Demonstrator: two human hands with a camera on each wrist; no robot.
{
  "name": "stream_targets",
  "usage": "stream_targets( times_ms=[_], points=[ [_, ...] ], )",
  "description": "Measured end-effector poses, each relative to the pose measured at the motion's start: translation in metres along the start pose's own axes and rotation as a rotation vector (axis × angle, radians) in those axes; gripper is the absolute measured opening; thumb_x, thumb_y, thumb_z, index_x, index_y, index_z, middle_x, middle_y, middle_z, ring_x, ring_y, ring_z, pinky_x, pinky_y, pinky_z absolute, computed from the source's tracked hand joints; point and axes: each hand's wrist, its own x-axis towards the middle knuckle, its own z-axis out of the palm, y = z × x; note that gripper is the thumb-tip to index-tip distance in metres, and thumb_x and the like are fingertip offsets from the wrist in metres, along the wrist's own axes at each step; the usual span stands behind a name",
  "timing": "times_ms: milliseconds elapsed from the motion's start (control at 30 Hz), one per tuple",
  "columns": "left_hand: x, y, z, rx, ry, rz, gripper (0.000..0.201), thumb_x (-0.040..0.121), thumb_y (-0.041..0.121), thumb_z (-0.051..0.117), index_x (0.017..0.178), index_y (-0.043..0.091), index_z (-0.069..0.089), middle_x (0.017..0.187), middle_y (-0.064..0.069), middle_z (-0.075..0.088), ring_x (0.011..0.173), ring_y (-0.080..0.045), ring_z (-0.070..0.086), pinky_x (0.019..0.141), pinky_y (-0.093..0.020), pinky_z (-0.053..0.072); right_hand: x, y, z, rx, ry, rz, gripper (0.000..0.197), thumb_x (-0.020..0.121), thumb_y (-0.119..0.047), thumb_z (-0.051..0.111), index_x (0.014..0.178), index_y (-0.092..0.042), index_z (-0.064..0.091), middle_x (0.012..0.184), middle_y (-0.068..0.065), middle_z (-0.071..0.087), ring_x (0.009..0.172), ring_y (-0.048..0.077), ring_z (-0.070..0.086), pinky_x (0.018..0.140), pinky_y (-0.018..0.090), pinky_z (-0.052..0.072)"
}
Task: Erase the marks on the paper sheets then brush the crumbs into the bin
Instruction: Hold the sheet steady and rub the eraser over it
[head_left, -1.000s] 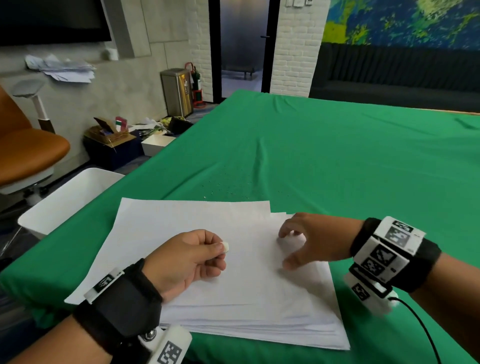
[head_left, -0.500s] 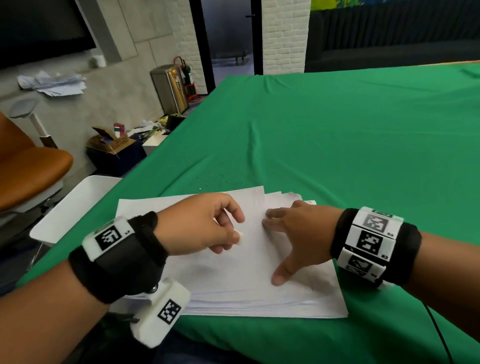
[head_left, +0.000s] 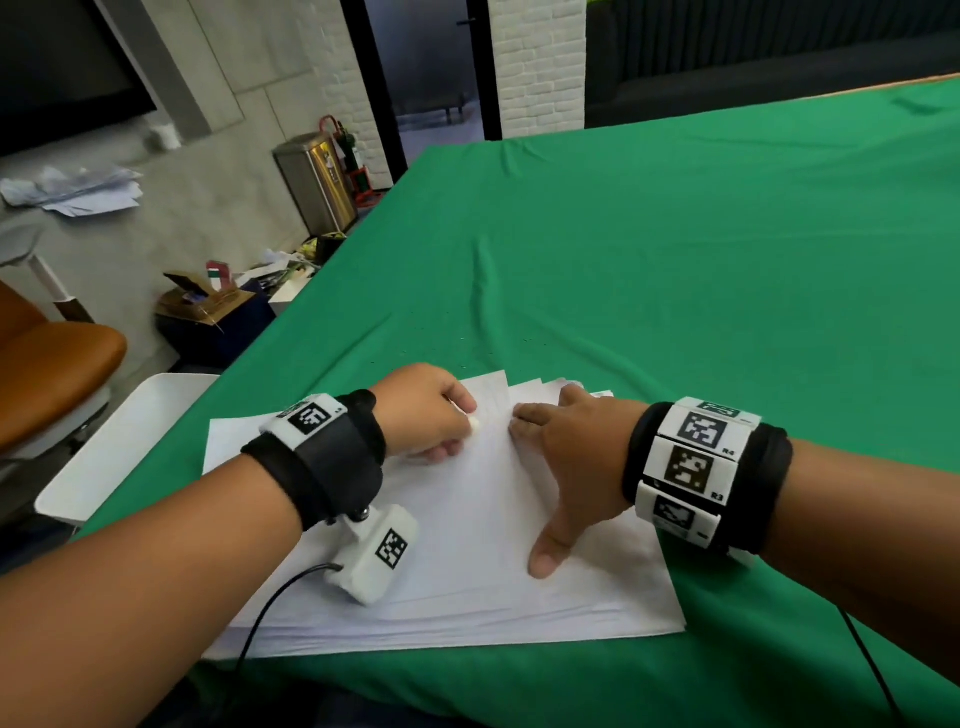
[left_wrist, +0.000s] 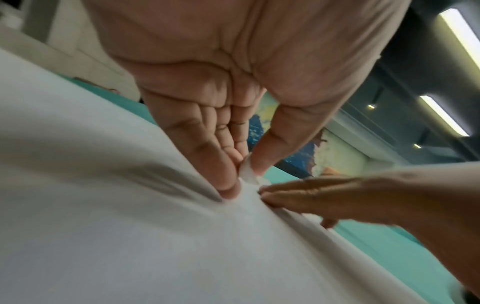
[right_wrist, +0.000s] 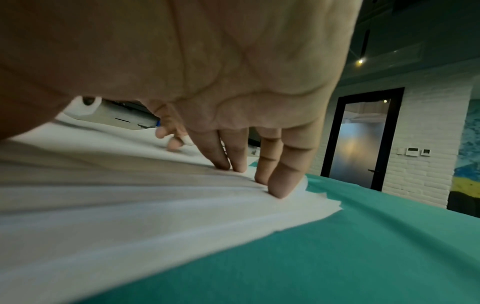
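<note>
Left hand pinches eraser tip-down on paper stack, long axis 12-to-6. Right hand, fingers straight, presses stack at 3 o'clock of eraser.

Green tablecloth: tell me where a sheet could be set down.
Free: the wide green tablecloth beyond and right of the paper stack. Just past the stack's far edge lie scattered crumbs. Crowded: the stack itself, where the left hand pinches the eraser and the right hand presses flat.

Left hand fingers curled in a pinch grip; right hand flat, fingers straight, thumb splayed.
</note>
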Motion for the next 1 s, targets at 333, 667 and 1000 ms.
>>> stream_targets(
  times_ms=[333, 667, 1000],
  points=[
    [-0.037, -0.022, -0.021, 0.476, -0.137, 0.290, 0.003, 0.097, 0.039, 0.063, 0.099, 0.039, 0.065, 0.107, 0.020, 0.068, 0.086, 0.012, 0.056, 0.081, -0.021, 0.043, 0.005, -0.001, 0.007, 0.029, 0.103, 0.022, 0.138, 0.048, -0.097, 0.066, 0.153, -0.015, 0.032, 0.153, 0.001, 0.040, 0.130, 0.032, 0.045, 0.101, 0.054, 0.050],
    [-0.065, -0.006, -0.032, 0.505, -0.353, 0.262, 0.006, 0.098, 0.040, 0.064, 0.102, 0.041, 0.067, 0.104, 0.029, 0.069, 0.095, 0.013, 0.060, 0.081, -0.010, 0.044, 0.008, 0.003, -0.001, -0.011, 0.106, -0.020, 0.117, 0.053, -0.099, 0.061, 0.144, -0.026, 0.050, 0.151, -0.011, 0.045, 0.124, 0.030, 0.048, 0.098, 0.045, 0.052],
    [0.019, 0.007, -0.006, 0.068, -0.077, 0.073, 0.013, 0.084, 0.005, 0.080, 0.095, 0.005, 0.073, 0.078, -0.017, 0.077, 0.062, -0.020, 0.069, 0.068, -0.033, 0.061, 0.008, 0.001, -0.006, -0.026, 0.052, -0.015, 0.132, 0.041, -0.102, 0.063, 0.147, -0.024, 0.046, 0.146, -0.016, 0.043, 0.116, 0.026, 0.044, 0.097, 0.046, 0.052]
  ],
)
